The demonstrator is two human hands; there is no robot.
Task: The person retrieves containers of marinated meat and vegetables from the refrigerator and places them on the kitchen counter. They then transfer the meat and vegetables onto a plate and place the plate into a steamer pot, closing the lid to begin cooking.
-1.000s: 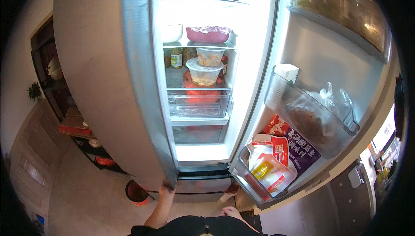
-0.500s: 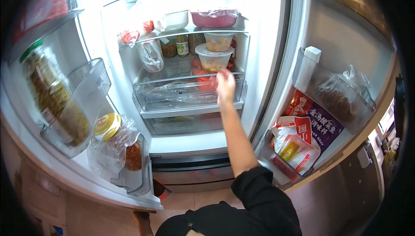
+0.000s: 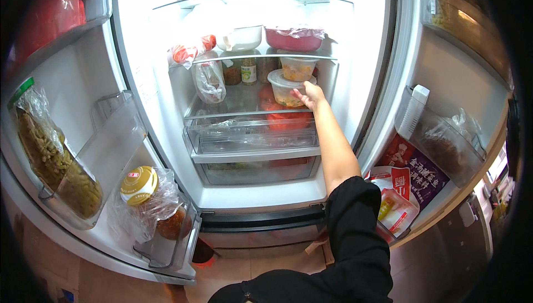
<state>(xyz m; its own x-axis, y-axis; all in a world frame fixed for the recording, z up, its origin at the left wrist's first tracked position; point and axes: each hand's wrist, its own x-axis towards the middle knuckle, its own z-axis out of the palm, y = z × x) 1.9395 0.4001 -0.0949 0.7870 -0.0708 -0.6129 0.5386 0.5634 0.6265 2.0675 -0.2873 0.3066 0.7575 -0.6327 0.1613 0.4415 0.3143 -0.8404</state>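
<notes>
My right hand (image 3: 310, 97) reaches into the fridge from the lower right, palm side toward the food, fingers apart. It is at the front right of a clear round plastic container (image 3: 281, 90) with a white lid and yellowish food inside; whether the fingertips touch it I cannot tell. A smaller clear lidded container (image 3: 298, 70) stands on top of that one. Red plastic bags (image 3: 288, 121) show behind and below. Under the left door's lower edge is a dim brownish shape, apparently part of my left hand (image 3: 175, 292); its fingers do not show.
On the shelf stand a plastic-wrapped item (image 3: 210, 82) and several jars (image 3: 249, 71). Above sit a white bowl (image 3: 240, 38) and a film-covered pink bowl (image 3: 294, 40). Clear drawers (image 3: 252, 139) lie below. Both doors are open; the left holds a gold-lidded jar (image 3: 140, 184), the right packets (image 3: 425, 179).
My right hand has moved up and deeper, from in front of the drawer to the lower container. The view has shifted, and my left hand is lower and mostly out of sight.
</notes>
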